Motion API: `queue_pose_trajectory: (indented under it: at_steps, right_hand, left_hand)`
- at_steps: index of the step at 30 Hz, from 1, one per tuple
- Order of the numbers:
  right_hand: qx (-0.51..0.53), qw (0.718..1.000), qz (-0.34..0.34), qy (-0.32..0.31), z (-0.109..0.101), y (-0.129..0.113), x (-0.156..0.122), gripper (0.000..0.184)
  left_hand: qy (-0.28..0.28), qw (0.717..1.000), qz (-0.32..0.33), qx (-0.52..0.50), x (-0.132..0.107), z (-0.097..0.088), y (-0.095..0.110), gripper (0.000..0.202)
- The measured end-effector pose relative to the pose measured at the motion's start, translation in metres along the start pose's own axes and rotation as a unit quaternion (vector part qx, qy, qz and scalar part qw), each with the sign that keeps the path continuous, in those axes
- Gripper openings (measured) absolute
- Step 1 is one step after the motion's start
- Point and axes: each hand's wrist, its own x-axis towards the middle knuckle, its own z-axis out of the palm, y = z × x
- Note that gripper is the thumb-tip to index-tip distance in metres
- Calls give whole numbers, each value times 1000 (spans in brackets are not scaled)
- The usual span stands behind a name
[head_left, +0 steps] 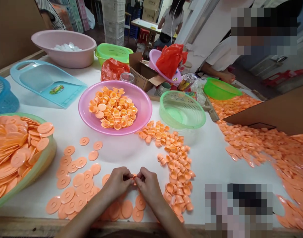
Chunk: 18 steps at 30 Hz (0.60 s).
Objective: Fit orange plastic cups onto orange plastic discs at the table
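Note:
My left hand (120, 178) and my right hand (148, 181) meet above the white table, thumbs and fingertips pinched together on a small orange plastic piece (134, 178). My fingers cover most of it, so its exact shape is hidden. Flat orange discs (78, 180) with ring marks lie loose to the left of my hands and beneath my forearms. To the right runs a band of small orange cups (180, 172). Beyond my hands, a pink basin (114, 132) holds a heap of orange cup-like pieces, some with a disc attached.
At left, a green basket (49, 165) is heaped with discs, near a light-blue scoop (45, 77). Behind stand a pale pink tub (64, 56), a cardboard box (144, 74) and a green colander (182, 110). More orange pieces (260, 145) spread at right, where another person works.

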Motion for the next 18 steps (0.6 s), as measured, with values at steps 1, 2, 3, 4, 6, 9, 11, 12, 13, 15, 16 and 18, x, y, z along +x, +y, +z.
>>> queue_pose_trajectory:
  at_steps: [1, 2, 3, 4, 6, 9, 11, 12, 13, 15, 16, 18]
  right_hand:
    - [3, 1000, 1, 1, 0, 0, -1, 14]
    - [2, 1000, 0, 2, 1, 0, -1, 14]
    - [-3, 1000, -2, 2, 1, 0, -2, 15]
    - [-11, 1000, -6, 2, 2, 0, -3, 15]
    - [-33, 999, -20, 9, 4, 0, -6, 17]
    - [-38, 998, -34, 38, 12, 2, -12, 20]
    - [-19, 998, -32, 56, 17, 3, -14, 20]
    - [-8, 998, -29, 59, 19, 3, -15, 19]
    - [0, 998, -27, 59, 18, 3, -14, 18]
    - [11, 999, -24, 29, 10, 2, -8, 17]
    - [17, 1000, -25, 0, 2, 1, -3, 18]
    - [10, 999, -47, -21, -22, 1, 6, 20]
  left_hand:
    - [4, 1000, -1, -1, 0, 2, 0, 13]
    - [10, 1000, -7, 8, 0, 3, 1, 14]
    - [17, 999, -17, 21, 0, 4, 3, 15]
    - [21, 999, -32, 29, 0, 5, 5, 15]
    - [19, 997, -75, 7, -1, 5, 8, 18]
    - [-15, 987, -129, -99, -1, 3, 6, 19]
    - [-39, 979, -137, -145, -1, 2, 1, 23]
    - [-44, 980, -128, -143, -1, 3, -1, 23]
    - [-44, 985, -114, -124, 0, 4, -3, 22]
    - [-37, 994, -86, -59, 0, 5, -1, 21]
    - [-29, 997, -70, -31, 0, 3, 3, 22]
    - [4, 999, -38, -13, 0, -12, 22, 24]
